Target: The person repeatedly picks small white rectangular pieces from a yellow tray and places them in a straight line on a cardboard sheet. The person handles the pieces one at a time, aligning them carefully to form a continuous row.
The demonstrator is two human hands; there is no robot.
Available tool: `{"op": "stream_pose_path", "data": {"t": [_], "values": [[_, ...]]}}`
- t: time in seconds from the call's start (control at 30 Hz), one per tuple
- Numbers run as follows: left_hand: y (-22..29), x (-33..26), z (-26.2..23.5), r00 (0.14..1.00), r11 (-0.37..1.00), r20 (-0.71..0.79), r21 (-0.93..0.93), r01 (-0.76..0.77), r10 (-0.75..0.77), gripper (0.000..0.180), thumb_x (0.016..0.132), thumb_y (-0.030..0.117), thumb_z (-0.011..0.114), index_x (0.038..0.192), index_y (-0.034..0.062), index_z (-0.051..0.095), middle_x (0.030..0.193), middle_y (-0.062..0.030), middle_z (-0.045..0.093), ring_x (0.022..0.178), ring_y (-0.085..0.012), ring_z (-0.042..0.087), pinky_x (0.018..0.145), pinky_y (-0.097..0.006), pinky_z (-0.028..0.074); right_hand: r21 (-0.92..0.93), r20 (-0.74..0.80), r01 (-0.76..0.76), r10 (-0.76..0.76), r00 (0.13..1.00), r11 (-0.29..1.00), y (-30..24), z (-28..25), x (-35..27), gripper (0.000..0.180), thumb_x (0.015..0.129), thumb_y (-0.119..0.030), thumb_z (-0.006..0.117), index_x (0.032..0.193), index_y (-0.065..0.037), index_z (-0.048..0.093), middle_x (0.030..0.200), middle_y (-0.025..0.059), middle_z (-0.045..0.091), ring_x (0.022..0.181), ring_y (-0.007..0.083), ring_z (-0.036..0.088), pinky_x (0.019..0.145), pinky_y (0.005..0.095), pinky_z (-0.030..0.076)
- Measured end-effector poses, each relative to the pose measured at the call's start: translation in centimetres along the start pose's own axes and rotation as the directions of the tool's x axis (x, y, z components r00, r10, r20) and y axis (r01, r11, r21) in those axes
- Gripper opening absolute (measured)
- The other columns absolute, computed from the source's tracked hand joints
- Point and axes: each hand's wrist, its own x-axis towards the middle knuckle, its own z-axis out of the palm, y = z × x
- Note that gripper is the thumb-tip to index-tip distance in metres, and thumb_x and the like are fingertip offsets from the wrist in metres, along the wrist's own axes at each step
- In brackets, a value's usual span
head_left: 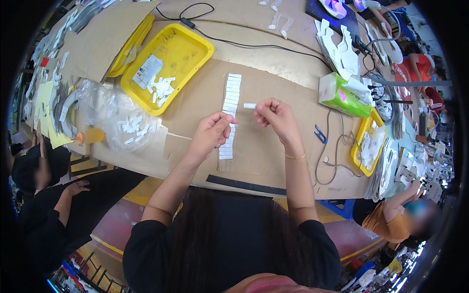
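Observation:
A column of small white strips [232, 90] lies side by side on a brown cardboard sheet [288, 141] in front of me. Over the middle of this column is my left hand [211, 133], its thumb and fingers pinched together; anything between them is too small to make out. My right hand [278, 119] hovers just right of the column with its fingers closed and curled inward. What they hold, if anything, I cannot see. One single white strip [249, 105] shows beside the right hand's fingers, and I cannot tell whether it touches them.
A yellow tray [193, 36] with loose white pieces stands at the far left. Nearby are a plastic bag [105, 105] and an orange-capped bottle [92, 136]. To the right are a green tissue pack [342, 100], blue snips [320, 134], a cable and a smaller yellow tray [355, 155].

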Motion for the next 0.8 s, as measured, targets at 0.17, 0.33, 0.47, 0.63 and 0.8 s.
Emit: {"op": "stream_pose_path", "data": {"t": [0.17,0.33,0.47,0.63,0.8], "values": [[-0.6,0.2,-0.4,0.999,0.999,0.03,-0.007,0.04,-0.04,0.022,0.097,0.023,0.052,0.093,0.0023,0.059,0.063,-0.0001,0.05,0.044,-0.0032,0.033,0.04,-0.018,0.026,-0.08,-0.155,-0.017,0.004,0.988,0.997,-0.1,-0.3,5.5,0.017,0.09,-0.017,0.062,0.089,-0.001,0.061,0.074,0.0035,0.064,0.057,0.0068,0.058,0.049,0.0196,0.047],[-1.2,0.1,-1.0,0.998,0.999,0.034,-0.023,0.045,-0.044,0.022,0.097,0.022,0.052,0.093,0.0023,0.059,0.063,-0.0001,0.049,0.043,-0.0036,0.033,0.039,-0.018,0.026,-0.166,-0.209,-0.06,0.024,0.978,0.984,-0.3,0.5,8.5,0.017,0.088,-0.017,0.06,0.086,0.0,0.062,0.069,0.005,0.064,0.052,0.0087,0.059,0.044,0.0215,0.047],[-1.4,0.1,-1.5,0.999,0.998,0.024,-0.037,0.042,-0.041,0.021,0.097,0.022,0.052,0.093,0.0027,0.059,0.063,-0.0003,0.049,0.043,-0.0037,0.033,0.039,-0.018,0.026,-0.198,-0.264,-0.101,0.046,0.963,0.975,-0.3,1.2,9.3,0.018,0.088,-0.016,0.059,0.084,0.002,0.062,0.066,0.0067,0.065,0.051,0.0106,0.061,0.042,0.0231,0.047],[-1.2,0.3,-1.7,0.999,0.997,-0.007,-0.051,0.054,-0.054,0.02,0.096,0.023,0.053,0.094,0.0038,0.058,0.064,-0.0003,0.05,0.044,-0.0037,0.035,0.039,-0.018,0.026,-0.298,-0.317,-0.102,0.002,0.948,0.949,-0.3,1.6,9.2,0.018,0.088,-0.013,0.057,0.082,0.003,0.061,0.063,0.008,0.064,0.049,0.0121,0.061,0.041,0.0248,0.047],[-1.0,0.3,-1.7,0.998,0.995,0.022,-0.076,0.058,-0.056,0.019,0.096,0.023,0.053,0.094,0.0049,0.058,0.064,0.0005,0.05,0.044,-0.0039,0.035,0.039,-0.018,0.026,-0.379,-0.33,-0.071,-0.063,0.942,0.923,-0.4,2.0,9.1,0.019,0.087,-0.014,0.057,0.08,0.003,0.062,0.062,0.0084,0.064,0.047,0.0125,0.061,0.041,0.0251,0.047]]}}
